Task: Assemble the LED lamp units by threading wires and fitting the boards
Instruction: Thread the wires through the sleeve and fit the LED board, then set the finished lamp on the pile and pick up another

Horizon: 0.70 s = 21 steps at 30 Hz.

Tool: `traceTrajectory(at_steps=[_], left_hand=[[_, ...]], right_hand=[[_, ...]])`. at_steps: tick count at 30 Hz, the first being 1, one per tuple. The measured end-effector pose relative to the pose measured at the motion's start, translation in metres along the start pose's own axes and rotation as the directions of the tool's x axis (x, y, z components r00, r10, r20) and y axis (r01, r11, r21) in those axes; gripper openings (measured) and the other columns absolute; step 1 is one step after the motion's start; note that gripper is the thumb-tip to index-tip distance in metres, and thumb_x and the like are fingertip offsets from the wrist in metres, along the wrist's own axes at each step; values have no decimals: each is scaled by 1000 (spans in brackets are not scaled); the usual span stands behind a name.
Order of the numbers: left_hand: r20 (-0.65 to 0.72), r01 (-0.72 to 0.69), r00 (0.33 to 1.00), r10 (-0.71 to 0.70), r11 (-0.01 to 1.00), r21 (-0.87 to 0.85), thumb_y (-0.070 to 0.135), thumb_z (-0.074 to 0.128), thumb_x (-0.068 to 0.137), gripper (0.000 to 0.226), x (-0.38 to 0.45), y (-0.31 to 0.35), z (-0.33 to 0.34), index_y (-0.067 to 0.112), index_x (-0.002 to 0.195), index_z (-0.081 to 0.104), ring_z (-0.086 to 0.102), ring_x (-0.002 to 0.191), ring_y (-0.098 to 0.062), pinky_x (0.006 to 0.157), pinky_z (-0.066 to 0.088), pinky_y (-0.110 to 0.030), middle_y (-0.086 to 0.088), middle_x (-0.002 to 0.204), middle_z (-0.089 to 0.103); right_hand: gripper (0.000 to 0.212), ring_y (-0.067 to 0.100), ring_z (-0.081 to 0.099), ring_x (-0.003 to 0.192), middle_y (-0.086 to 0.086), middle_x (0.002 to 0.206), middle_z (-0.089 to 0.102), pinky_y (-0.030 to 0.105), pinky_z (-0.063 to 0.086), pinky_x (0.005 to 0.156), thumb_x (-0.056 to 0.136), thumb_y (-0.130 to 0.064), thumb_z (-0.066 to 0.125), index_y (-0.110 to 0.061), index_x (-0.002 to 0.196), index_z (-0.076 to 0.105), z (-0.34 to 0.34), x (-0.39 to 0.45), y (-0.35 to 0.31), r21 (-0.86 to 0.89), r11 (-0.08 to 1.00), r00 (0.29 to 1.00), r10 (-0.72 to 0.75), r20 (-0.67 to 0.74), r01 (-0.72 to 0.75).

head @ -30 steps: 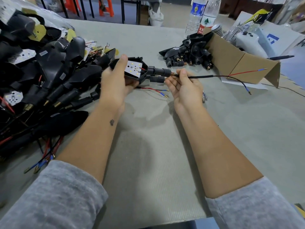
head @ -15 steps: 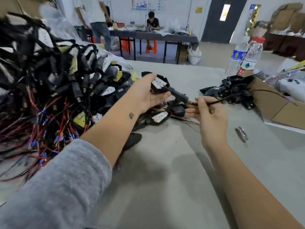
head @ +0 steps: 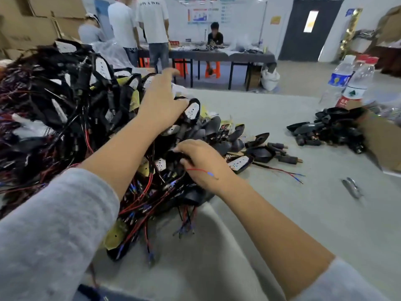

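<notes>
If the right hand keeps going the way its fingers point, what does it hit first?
The right hand points left into the lamp pile; its fingertips seem already among black housings and wires there, though depth is unclear.
</notes>
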<state>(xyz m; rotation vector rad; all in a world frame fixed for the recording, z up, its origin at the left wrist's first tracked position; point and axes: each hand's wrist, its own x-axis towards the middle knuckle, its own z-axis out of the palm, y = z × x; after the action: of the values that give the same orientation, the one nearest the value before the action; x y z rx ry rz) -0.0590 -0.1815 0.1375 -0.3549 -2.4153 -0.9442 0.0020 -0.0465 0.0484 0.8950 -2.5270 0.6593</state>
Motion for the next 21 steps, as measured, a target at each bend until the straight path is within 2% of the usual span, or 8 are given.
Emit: traceTrajectory(at_steps=[2, 4, 8, 11, 13, 16, 18, 21], left_hand=[[219, -185, 964, 150, 971, 151, 24, 60, 88, 32, -12, -5, 12, 20, 119, 63, 55, 108, -20, 88, 39, -27, -2, 119, 61], [384, -288, 913, 139, 886, 364, 28, 57, 90, 22, -22, -10, 24, 24, 105, 72, 55, 110, -22, 89, 44, -34, 4, 121, 63], [356, -253, 934, 35, 770, 586, 29, 54, 90, 21, -23, -7, 30, 30, 100, 73, 49, 118, -30, 88, 45, -45, 0, 127, 59], [270, -190, 963, 23, 769, 611, 32, 52, 91, 25, -16, 12, 35, 24, 104, 73, 46, 117, -38, 89, 46, -47, -12, 121, 56], [161, -130, 985, 57, 859, 495, 30, 50, 91, 28, -17, 32, 47, 19, 105, 71, 48, 116, -38, 92, 46, -46, -15, 119, 57], [82, -16, 997, 4, 989, 146, 26, 47, 90, 25, -35, 69, 84, 20, 99, 69, 55, 108, -29, 91, 46, -40, -8, 112, 63], [122, 42, 992, -36, 998, -45, 24, 48, 90, 22, -57, 91, 120, 20, 96, 68, 57, 102, -25, 87, 46, -34, -4, 107, 62], [208, 53, 978, -6, 975, -217, 19, 52, 91, 18, -96, 116, 172, 17, 101, 68, 47, 119, -19, 101, 39, -32, -3, 124, 50]], right_hand=[[28, 26, 53, 119, 6, 124, 65, 33, 37, 102, 91, -12, 58, -10, 117, 68, 6, 6, -2, -88, 996, 998, 4, 57, 1], [23, 26, 57, 112, 4, 114, 70, 38, 40, 95, 90, -14, 58, -11, 107, 73, 5, 2, -5, -110, 994, 999, -9, 36, 13], [18, 30, 59, 98, 6, 98, 70, 44, 44, 84, 87, -13, 58, -9, 97, 72, -11, -26, 6, -151, 988, 999, -20, 26, 23], [18, 32, 58, 94, 7, 95, 69, 45, 45, 81, 86, -13, 56, -10, 95, 71, -28, -56, 33, -167, 979, 993, 120, -6, -119], [19, 30, 56, 96, 6, 97, 67, 44, 43, 83, 88, -14, 54, -12, 97, 71, -39, -78, 57, -176, 943, 959, 273, -72, -282], [20, 30, 55, 102, 7, 103, 65, 43, 42, 87, 89, -17, 52, -12, 101, 68, -54, -107, 91, -212, 839, 865, 479, -149, -501], [25, 31, 53, 108, 10, 111, 63, 43, 41, 92, 90, -19, 52, -12, 109, 66, -59, -118, 106, -232, 776, 810, 564, -160, -586], [30, 33, 53, 107, 11, 114, 62, 36, 40, 86, 90, -22, 47, -15, 115, 63, -60, -120, 115, -344, 736, 805, 580, -122, -583]])
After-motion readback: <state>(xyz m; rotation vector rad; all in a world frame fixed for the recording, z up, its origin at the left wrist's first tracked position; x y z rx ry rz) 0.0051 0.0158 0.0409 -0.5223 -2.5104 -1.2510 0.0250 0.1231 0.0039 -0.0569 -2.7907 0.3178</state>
